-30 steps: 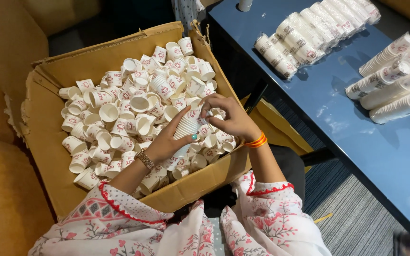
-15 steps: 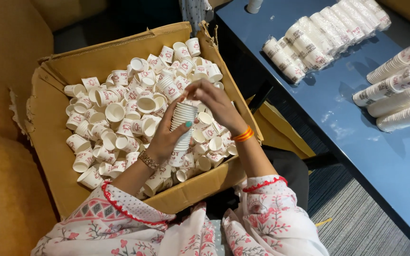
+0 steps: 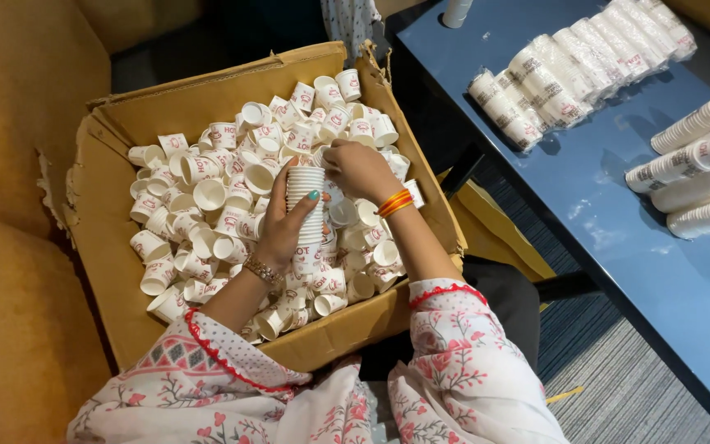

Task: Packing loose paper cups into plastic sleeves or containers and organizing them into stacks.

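Note:
A cardboard box [image 3: 104,247] sits in front of me, filled with several loose small white paper cups [image 3: 207,193] with red print. My left hand [image 3: 283,226] grips a tall nested stack of cups [image 3: 307,215], held upright over the box. My right hand [image 3: 359,167], with orange bangles at the wrist, rests on the loose cups beside the top of the stack, its fingers closed around a cup there.
A blue table [image 3: 618,247] stands at the right, with plastic-wrapped cup sleeves [image 3: 569,70] in a row and more cup stacks [image 3: 700,164] at its right edge. Tan upholstery [image 3: 10,123] lies to the left. A striped floor [image 3: 610,378] shows below the table.
The stack in my left hand has risen and become taller. My right hand moved from the stack's right side up to the cups by its top.

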